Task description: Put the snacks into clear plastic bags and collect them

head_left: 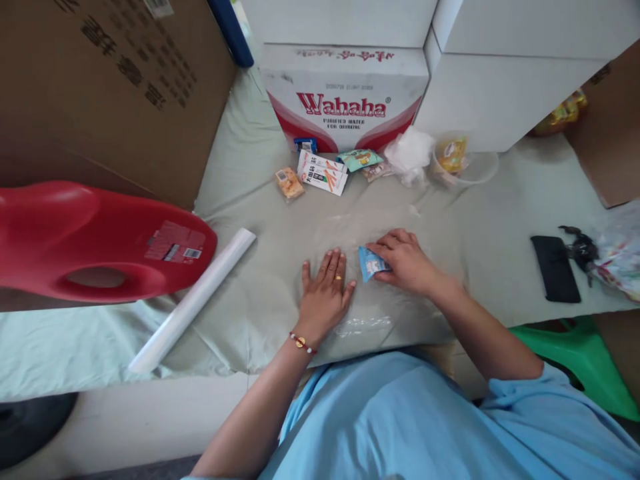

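My right hand (406, 261) is closed on a small blue snack packet (371, 265), its fingers covering the packet's right part. Left of it, my left hand (324, 293) lies flat with the fingers stretched out. A clear plastic sheet or bag (363, 325) is spread on the cloth under both hands. Beyond them lie an orange-yellow snack packet (289, 183), white snack packets (323, 173), a green snack packet (360, 159) and a dark blue packet (305, 145).
A white plastic roll (193, 300) lies at left beside a red jug (100, 240). Behind stands a Wahaha carton (345, 100), with a crumpled white bag (410, 155) and a clear bowl (480, 175) before it. A black phone (555, 269) and keys (583, 250) lie at right.
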`<act>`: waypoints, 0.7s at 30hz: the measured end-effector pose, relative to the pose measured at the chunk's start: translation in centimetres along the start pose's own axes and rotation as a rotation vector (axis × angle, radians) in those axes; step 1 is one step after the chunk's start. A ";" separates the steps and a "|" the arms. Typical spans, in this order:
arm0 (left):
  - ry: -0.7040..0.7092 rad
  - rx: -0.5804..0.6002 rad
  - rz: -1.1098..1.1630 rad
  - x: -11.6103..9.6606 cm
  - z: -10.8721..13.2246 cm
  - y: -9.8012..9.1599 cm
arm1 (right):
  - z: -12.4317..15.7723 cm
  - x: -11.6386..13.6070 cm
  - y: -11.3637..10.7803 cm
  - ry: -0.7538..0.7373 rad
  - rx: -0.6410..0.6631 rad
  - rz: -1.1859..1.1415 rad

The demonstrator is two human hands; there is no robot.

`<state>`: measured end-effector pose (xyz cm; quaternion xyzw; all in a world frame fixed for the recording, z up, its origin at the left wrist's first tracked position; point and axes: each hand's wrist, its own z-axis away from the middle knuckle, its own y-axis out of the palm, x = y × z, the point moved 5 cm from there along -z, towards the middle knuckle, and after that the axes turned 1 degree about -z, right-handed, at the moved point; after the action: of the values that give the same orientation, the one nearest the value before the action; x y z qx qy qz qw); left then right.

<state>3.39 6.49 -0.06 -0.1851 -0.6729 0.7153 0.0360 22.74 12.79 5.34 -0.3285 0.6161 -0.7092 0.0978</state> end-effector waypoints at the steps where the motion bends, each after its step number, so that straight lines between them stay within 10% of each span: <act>1: -0.003 -0.001 0.000 0.0 0.0 0.0 | 0.1 0.1 0.7 -0.005 0.001 -0.004; 21: -0.021 -0.015 -0.033 -0.3 -0.2 -0.1 | 2.1 1.9 2.6 -0.137 -0.040 0.038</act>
<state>3.69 6.61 0.05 -0.1665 -0.6816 0.7115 0.0394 21.86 9.49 3.61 -0.3664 0.6282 -0.6706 0.1465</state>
